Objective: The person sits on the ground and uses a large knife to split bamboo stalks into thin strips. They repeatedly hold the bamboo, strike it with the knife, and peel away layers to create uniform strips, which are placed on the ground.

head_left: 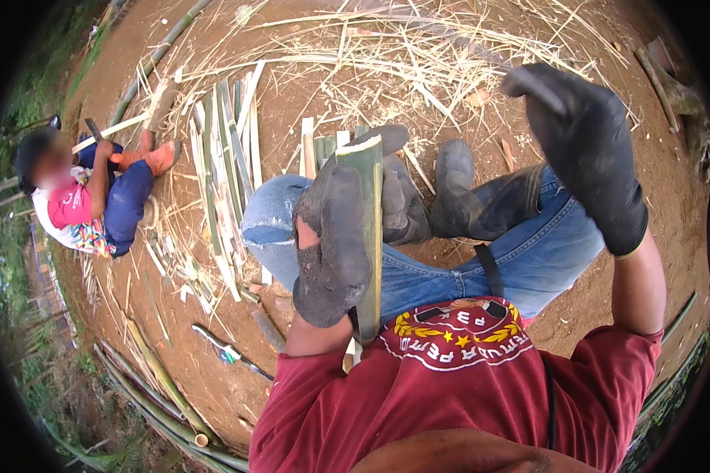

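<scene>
My left hand (pixel 335 236), in a worn dark glove with a torn patch, is wrapped round a split green bamboo piece (pixel 368 229). The piece stands lengthwise before my chest, its pale cut end pointing away from me. On the right, my right hand (pixel 584 142), in a black glove, is raised above my knee and closed round a dark handle (pixel 540 88). A blurred greyish blade seems to run from it toward the far left, like a machete's. The two hands are well apart.
Split bamboo strips (pixel 225 158) lie in a pile left of my knee, with shavings (pixel 418 71) beyond my boots (pixel 457 189). At far left a co-worker (pixel 87 189) sits with a blade and a strip. Bamboo poles (pixel 166 378) and a sheathed-looking tool (pixel 230 351) lie lower left.
</scene>
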A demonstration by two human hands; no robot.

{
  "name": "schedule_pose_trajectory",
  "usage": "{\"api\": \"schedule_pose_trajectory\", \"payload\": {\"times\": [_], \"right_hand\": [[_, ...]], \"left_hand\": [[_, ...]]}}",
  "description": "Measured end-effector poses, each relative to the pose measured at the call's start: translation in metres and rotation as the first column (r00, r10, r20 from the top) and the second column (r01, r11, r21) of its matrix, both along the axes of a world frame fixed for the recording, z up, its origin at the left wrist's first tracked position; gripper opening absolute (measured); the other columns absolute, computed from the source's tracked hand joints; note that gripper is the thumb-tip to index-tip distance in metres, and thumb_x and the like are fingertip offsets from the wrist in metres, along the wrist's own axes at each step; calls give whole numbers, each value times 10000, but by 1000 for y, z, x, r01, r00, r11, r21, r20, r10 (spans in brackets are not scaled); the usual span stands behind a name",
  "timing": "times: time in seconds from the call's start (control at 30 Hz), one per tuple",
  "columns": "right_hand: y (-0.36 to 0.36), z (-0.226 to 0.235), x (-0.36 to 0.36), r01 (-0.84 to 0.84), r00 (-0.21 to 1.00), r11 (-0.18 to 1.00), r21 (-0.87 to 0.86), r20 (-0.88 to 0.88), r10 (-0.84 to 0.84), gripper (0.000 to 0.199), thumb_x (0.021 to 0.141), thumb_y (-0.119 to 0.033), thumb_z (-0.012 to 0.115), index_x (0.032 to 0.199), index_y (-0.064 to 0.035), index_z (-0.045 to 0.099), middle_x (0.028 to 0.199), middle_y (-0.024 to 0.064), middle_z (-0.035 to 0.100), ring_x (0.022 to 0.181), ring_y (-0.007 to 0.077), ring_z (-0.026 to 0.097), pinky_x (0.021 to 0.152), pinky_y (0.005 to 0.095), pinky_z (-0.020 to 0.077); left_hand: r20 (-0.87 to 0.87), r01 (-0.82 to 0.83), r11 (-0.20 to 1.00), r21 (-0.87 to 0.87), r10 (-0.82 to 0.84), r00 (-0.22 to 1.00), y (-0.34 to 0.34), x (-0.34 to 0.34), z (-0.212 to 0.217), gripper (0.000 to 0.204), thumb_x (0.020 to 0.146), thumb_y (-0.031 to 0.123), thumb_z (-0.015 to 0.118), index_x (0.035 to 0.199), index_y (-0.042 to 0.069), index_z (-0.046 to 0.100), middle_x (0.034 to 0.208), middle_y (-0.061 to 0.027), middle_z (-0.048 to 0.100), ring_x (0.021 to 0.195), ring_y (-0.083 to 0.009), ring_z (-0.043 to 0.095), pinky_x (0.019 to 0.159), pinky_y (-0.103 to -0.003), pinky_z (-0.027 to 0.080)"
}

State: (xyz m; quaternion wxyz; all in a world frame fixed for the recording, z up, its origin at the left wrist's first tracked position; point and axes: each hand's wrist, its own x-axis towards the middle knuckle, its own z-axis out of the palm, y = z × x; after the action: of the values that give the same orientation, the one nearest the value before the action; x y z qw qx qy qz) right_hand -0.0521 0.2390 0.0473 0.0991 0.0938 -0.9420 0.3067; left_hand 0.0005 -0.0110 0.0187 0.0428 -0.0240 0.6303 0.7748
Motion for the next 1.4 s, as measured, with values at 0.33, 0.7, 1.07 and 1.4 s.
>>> {"api": "schedule_pose_trajectory", "payload": {"times": [0.33,0.7,1.07,1.4], "right_hand": [[-51,14,32,-267,954,892,365,-31,298,584,594,-346,853,1115,-159,666,793,62,593,725,268,635,636,391,498],[-54,19,35,-277,939,843,461,-55,339,701,516,-368,858,1142,-121,663,801,53,588,744,245,626,670,392,493],[-63,20,40,-256,958,851,458,0,288,591,612,-340,814,1143,-137,651,822,50,596,754,245,628,660,386,488],[-64,9,42,-200,944,882,427,-158,290,435,695,-227,743,1105,-135,632,825,54,579,745,255,628,652,386,494]], "left_hand": [[-7,-35,999,-23,35,999,4,2,6,720,920,596,551,1251,-43,538,834,-96,615,663,-144,583,566,-266,468],[24,78,972,223,-85,996,0,-2,-3,725,808,478,779,1227,-49,508,876,-137,660,552,-112,604,433,-202,472],[-81,38,996,82,-31,996,0,2,2,607,796,198,837,1207,0,436,962,-100,637,724,-129,662,625,-255,579],[-258,-51,997,-64,32,966,5,6,-1,494,822,77,799,1181,-4,470,981,-86,647,798,-105,651,666,-218,543]]}}
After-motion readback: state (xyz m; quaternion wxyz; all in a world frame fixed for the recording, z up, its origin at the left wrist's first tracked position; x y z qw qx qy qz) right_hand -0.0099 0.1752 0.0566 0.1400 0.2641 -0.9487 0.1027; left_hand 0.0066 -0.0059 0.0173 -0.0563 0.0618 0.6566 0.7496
